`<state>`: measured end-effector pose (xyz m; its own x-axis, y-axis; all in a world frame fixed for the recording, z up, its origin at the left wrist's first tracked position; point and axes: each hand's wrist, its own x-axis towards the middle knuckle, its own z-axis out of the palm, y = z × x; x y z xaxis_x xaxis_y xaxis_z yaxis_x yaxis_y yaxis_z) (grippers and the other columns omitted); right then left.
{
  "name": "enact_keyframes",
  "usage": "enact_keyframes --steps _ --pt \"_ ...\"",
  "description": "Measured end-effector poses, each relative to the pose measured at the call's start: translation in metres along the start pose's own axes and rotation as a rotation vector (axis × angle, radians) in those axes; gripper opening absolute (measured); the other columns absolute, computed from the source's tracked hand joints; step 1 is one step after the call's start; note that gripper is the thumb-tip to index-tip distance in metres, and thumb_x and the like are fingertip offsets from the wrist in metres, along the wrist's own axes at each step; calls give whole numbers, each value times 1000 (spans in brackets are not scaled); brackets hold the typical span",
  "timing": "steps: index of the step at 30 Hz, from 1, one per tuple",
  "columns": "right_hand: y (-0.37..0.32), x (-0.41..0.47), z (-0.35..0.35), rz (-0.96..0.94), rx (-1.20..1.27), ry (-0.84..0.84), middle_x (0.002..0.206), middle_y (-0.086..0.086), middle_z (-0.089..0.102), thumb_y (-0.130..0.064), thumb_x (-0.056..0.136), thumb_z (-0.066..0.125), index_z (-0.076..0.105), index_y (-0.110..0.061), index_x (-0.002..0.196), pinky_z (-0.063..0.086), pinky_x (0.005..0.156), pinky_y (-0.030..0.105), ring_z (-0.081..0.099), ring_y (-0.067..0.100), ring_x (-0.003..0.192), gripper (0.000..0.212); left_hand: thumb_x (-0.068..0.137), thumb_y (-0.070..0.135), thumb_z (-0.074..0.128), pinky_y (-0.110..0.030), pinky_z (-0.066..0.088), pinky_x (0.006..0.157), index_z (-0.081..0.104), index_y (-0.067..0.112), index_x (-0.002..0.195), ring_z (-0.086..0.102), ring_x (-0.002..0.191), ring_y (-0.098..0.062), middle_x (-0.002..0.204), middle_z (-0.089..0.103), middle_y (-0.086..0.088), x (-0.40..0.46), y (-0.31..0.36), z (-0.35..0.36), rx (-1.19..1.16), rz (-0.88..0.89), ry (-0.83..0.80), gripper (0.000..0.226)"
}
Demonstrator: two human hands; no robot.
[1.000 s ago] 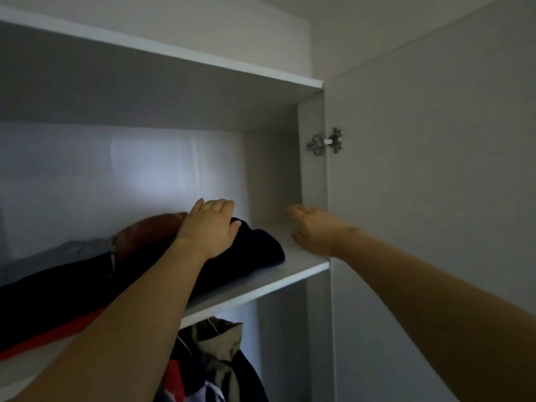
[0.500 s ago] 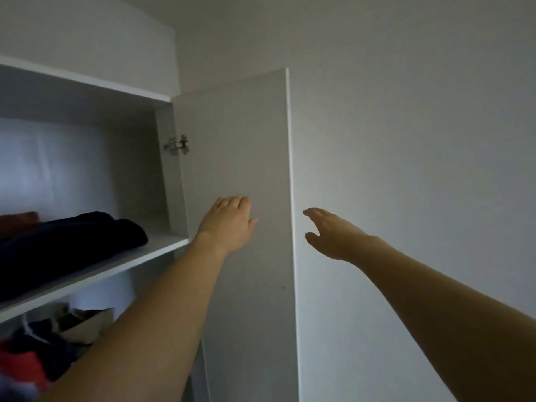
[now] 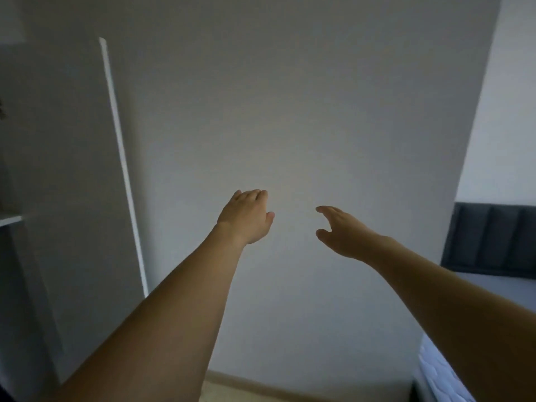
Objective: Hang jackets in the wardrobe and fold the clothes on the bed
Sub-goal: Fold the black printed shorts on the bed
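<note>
A plain grey wall (image 3: pixel 304 111) fills the view, with the open wardrobe door (image 3: pixel 72 169) at far left and the bed (image 3: pixel 490 274) — dark padded headboard, pale mattress — at far right. Both arms reach forward: the left hand (image 3: pixel 246 217) and right hand (image 3: pixel 343 232) hang empty, fingers loosely spread — no clothes in sight.

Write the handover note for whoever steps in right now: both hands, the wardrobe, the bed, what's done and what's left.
Left hand: open, holding nothing, stretched out in front of the bare wall.
Right hand: open, holding nothing, beside the left and apart from it.
Wardrobe door: stands open at the left; a sliver of shelf shows at the frame's edge. The wardrobe's inside is out of view.
Bed: at the right, with a dark headboard; only its corner shows, no clothes visible on that part.
Done: cannot be judged from this view.
Left: turn to the bed, check for clothes to fold or jackets to hang.
</note>
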<state>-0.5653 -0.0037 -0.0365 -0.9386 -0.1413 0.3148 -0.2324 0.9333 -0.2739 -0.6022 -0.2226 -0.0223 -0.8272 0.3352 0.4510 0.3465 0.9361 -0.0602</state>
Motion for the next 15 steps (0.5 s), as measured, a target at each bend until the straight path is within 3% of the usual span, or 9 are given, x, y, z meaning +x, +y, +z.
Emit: enact_keyframes --steps 3,9,15 --pt "65 -33 -12 101 5 13 158 4 28 -22 99 48 26 -13 151 23 115 32 29 21 144 58 103 35 35 -39 16 120 29 6 148 31 142 -26 155 33 -11 24 65 19 -35 53 -34 55" --pt "205 -128 -44 316 27 -19 158 5 26 -22 100 49 22 -15 153 27 114 35 30 24 143 60 102 30 35 -38 29 107 40 3 135 40 130 -30 145 44 -13 32 220 54 -132 114 -156 43" --pt "349 -211 -79 463 -11 -51 159 8 24 -25 100 50 21 -14 153 29 113 39 29 27 143 62 101 26 38 -42 24 116 34 3 144 38 137 -31 151 39 -15 47 387 84 -183 186 -113 49"
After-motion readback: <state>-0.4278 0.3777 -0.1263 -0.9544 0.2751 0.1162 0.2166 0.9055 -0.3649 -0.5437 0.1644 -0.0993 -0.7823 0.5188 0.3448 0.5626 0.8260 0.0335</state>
